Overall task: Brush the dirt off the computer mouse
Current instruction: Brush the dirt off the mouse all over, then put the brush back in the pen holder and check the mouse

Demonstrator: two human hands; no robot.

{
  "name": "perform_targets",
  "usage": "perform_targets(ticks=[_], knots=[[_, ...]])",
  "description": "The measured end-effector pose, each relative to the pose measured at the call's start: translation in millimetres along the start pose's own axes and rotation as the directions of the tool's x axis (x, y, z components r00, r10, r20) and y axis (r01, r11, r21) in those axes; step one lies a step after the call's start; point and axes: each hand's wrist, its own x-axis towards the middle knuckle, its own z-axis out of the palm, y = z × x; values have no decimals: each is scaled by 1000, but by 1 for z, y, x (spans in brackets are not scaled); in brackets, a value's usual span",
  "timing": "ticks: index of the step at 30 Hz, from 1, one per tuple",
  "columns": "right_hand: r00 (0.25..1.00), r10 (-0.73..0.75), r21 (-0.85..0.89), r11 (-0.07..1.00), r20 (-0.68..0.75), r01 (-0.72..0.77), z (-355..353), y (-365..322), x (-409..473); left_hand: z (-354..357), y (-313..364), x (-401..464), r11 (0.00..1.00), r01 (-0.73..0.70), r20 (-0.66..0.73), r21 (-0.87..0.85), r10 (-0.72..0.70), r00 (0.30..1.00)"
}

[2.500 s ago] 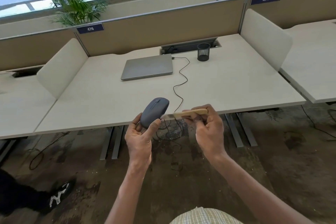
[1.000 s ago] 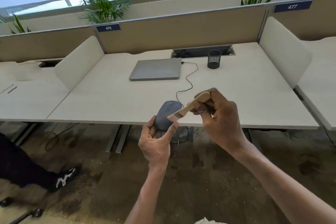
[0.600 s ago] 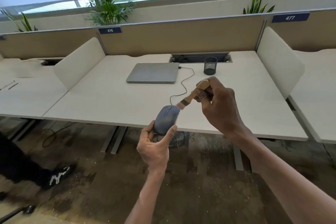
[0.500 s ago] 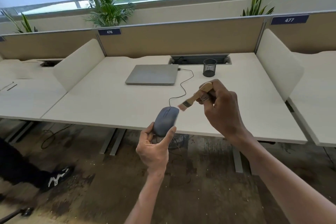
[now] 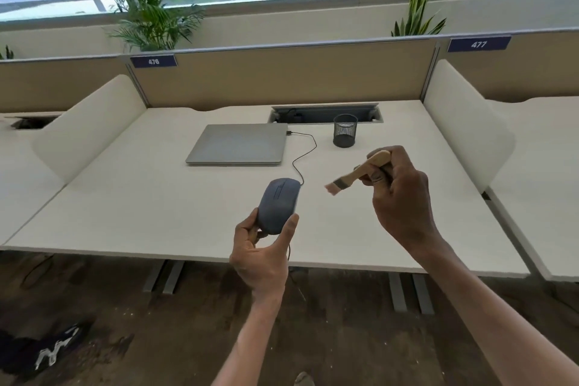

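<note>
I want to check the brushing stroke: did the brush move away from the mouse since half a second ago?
Yes. The brush has swung right, off the mouse; its bristles now sit clear of it.

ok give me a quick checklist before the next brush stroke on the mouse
1. Mouse held firmly: ok, the left hand pinches its rear end, top side facing up.
2. Brush in a working grip: ok, the right hand holds the wooden handle.
3. Bristles aimed at the mouse: ok, they point left toward it.
4. Bristles touching the mouse: not ok, a clear gap separates them.
5. Mouse cable free of the brush path: ok, it runs off toward the laptop.
6. Dirt left on the mouse: cannot tell.
</note>
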Motion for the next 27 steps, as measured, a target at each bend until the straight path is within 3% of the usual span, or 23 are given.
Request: perform_targets(ticks=[16,27], knots=[[996,87,-70,994,-16,-88,67,76,85,76,-43,77,997,70,117,-38,-65,991],[990,15,-175,984,-140,-40,79,158,173,132,-53,93,992,117,119,-56,-110,987]])
